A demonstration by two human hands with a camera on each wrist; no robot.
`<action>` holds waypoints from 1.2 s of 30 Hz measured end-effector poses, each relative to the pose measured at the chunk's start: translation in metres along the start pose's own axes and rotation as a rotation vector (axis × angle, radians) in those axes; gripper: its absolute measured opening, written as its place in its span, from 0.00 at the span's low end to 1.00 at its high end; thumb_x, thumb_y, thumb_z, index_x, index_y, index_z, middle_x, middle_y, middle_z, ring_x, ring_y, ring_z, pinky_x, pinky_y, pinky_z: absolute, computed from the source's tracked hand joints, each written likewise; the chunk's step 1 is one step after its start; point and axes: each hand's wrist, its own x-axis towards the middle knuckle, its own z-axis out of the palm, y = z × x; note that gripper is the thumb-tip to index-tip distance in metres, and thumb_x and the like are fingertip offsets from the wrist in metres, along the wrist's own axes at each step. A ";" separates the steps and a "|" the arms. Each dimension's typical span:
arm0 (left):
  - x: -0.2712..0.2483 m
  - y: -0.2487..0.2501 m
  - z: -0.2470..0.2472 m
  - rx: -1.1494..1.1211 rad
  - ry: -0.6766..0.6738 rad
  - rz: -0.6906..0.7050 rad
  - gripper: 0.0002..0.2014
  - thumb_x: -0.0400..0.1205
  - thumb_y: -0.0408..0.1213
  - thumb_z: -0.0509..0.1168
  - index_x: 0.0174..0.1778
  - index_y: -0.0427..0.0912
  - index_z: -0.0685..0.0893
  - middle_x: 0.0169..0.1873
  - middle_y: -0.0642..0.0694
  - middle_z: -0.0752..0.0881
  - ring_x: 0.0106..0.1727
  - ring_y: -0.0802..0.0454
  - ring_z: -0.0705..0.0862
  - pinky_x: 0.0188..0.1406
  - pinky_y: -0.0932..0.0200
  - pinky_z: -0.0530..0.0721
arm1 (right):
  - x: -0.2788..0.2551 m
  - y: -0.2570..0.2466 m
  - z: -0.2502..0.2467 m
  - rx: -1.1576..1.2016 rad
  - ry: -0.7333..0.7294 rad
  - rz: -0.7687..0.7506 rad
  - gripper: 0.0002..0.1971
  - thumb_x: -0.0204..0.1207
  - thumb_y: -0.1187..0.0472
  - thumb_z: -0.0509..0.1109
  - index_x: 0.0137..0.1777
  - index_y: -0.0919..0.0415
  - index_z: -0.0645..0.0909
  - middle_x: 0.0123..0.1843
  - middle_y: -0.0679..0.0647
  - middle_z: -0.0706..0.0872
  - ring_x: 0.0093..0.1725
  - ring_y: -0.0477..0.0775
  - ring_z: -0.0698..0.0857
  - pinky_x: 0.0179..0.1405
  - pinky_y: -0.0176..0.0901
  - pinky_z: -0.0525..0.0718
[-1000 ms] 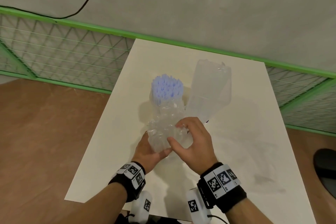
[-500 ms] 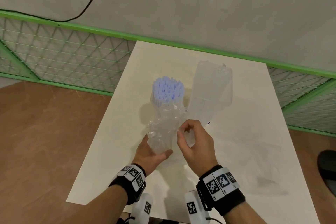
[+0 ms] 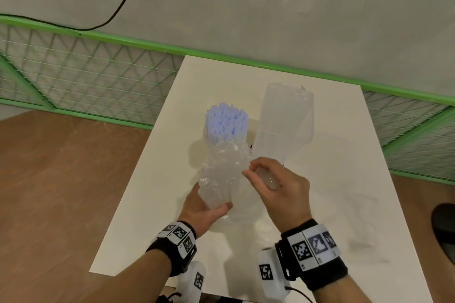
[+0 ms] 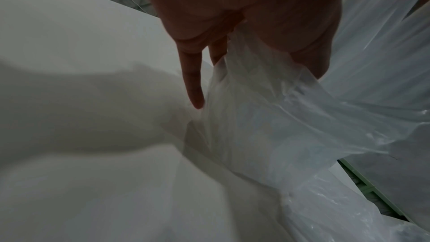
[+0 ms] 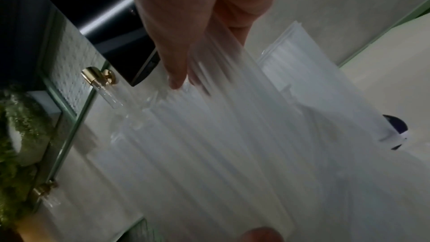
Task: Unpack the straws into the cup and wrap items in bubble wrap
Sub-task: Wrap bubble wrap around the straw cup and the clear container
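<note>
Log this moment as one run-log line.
left hand: grips bubble wrap round straws | right hand: pinches wrap edge | stage: wrapping on table

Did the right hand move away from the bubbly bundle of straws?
Yes. The right hand has lifted its fingers off the bubble wrap and drawn back rightward over the table.

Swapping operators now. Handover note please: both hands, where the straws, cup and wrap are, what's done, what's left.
Left hand: grips the lower part of the bubble wrap bunched round the straw bundle, from below.
Right hand: pinches a clear plastic edge beside the bundle; whether bubble wrap or the bag, cannot tell.
Straws: upright, blue tips sticking out of the wrap top. Cup not visible; likely hidden inside the wrap.
Empty clear bag: lies just right of the bundle on the white table.
Done: straws unpacked, wrap partly round.
Left: close and finish the wrap.
</note>
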 end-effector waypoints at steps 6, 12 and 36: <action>-0.001 -0.001 -0.001 0.008 0.003 -0.053 0.38 0.58 0.56 0.85 0.64 0.52 0.82 0.52 0.55 0.92 0.55 0.58 0.90 0.65 0.46 0.85 | 0.021 -0.018 -0.024 0.040 0.103 0.032 0.06 0.69 0.62 0.82 0.44 0.59 0.89 0.37 0.41 0.89 0.38 0.34 0.86 0.42 0.23 0.81; 0.000 -0.002 -0.001 0.021 0.008 -0.057 0.40 0.56 0.60 0.85 0.63 0.53 0.83 0.52 0.55 0.92 0.55 0.57 0.90 0.66 0.46 0.85 | 0.075 -0.047 -0.091 0.211 0.203 0.064 0.05 0.72 0.61 0.81 0.45 0.56 0.88 0.36 0.50 0.92 0.37 0.52 0.92 0.43 0.54 0.90; -0.014 0.018 0.005 -0.120 0.054 -0.152 0.27 0.69 0.32 0.83 0.64 0.43 0.83 0.44 0.58 0.92 0.44 0.70 0.89 0.37 0.81 0.80 | 0.186 0.122 -0.036 -0.729 -0.773 -0.166 0.33 0.81 0.38 0.46 0.86 0.47 0.52 0.87 0.44 0.52 0.87 0.54 0.46 0.81 0.61 0.50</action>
